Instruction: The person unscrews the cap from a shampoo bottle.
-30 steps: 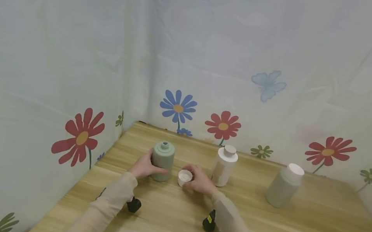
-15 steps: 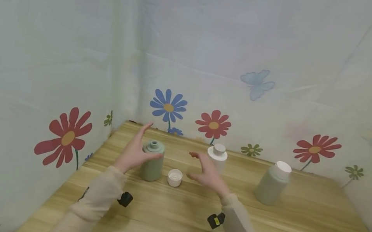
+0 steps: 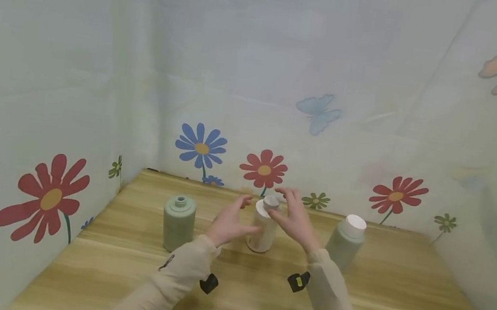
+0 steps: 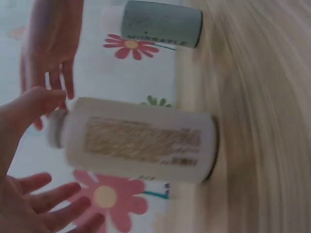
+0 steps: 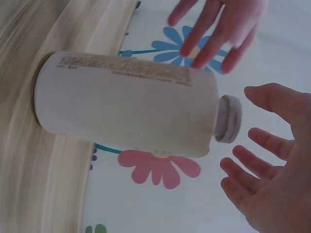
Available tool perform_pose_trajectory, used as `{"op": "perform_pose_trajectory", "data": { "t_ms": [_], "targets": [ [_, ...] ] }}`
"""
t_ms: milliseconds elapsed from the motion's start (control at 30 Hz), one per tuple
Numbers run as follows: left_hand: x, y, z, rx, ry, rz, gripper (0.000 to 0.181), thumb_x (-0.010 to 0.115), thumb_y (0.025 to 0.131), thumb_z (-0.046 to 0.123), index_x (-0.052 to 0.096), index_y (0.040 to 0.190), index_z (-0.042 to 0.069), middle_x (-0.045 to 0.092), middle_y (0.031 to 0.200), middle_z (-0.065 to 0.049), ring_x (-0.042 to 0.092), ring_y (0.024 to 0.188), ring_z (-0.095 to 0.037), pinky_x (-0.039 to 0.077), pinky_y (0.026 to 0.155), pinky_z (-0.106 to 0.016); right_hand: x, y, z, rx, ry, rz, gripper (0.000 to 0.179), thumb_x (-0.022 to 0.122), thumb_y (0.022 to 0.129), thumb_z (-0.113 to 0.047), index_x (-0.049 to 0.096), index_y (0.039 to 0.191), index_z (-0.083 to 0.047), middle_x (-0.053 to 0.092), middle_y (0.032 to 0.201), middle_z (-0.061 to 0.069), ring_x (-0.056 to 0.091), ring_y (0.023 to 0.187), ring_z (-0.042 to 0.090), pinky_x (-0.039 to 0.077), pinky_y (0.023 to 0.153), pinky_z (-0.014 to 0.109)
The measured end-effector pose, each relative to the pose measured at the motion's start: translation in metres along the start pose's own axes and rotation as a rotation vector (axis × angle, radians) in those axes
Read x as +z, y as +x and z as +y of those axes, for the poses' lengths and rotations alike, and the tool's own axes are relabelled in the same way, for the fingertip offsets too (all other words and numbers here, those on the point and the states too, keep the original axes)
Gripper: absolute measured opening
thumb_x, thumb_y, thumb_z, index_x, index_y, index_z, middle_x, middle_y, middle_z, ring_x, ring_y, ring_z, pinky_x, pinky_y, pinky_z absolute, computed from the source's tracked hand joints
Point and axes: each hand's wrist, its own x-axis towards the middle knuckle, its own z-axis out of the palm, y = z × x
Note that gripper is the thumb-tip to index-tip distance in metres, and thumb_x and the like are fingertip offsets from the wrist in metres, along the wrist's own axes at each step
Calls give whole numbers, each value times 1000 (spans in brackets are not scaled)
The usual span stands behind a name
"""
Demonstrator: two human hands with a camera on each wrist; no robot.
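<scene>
At twelve o'clock on the desk [image 3: 239, 300], the white bottle [image 3: 260, 239] stands upright, ungripped, between the left hand [image 3: 228, 224] at its nine and the right hand [image 3: 295, 222] near its cap [image 3: 271, 202]; both are spread, presumably to fit its girth.

Three bottles stood on one surface [image 3: 247, 304]: a white bottle [image 3: 268, 234], a green bottle [image 3: 178, 225] to its left and a second green bottle [image 3: 344, 245] to its right. Two caps showed, a small cap [image 3: 271, 203] atop the white bottle and a wide cap [image 3: 355, 224] to its right. Two hands, left hand [image 3: 227, 223] and right hand [image 3: 297, 222], flanked it. Beyond it were three large red flowers [image 3: 264, 169].
</scene>
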Motion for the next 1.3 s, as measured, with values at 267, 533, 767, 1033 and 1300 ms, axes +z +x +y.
{"op": "perform_pose_trajectory", "data": {
  "t_ms": [267,533,767,1033,1300],
  "targets": [
    [49,21,-22,-97,-170,40,91,82,75,29,31,146,2,47,142,-24,47,129,-42,41,103,-57,17,13,16,-5,38,44,42,69,88,-16,56,125,0,60,123,20,57,113,33,47,98,50],
    [82,18,-36,-88,-222,74,81,82,74,28,38,137,0,57,130,-21,57,118,-36,46,98,-51,26,5,14,-62,44,148,29,71,86,-10,64,111,2,68,109,15,63,103,30,48,93,49],
    [76,15,-29,-76,-188,109,76,83,73,33,44,132,5,61,124,-16,61,111,-32,50,93,-49,16,6,3,-99,22,126,26,72,85,-11,65,107,1,69,105,15,64,98,28,51,89,48],
    [45,-8,-2,-62,27,14,75,85,67,45,52,127,14,66,115,-5,64,99,-22,52,85,-44,-22,-12,-17,-96,-55,5,31,73,86,-20,64,111,-6,71,105,8,64,95,21,53,85,43],
    [25,-47,15,-21,137,-91,66,86,63,46,58,115,16,69,103,0,63,86,-14,52,74,-35,-35,-46,-36,-87,-153,-83,30,73,85,-29,67,109,-11,70,95,-2,60,85,11,51,76,29]
  ]
}}
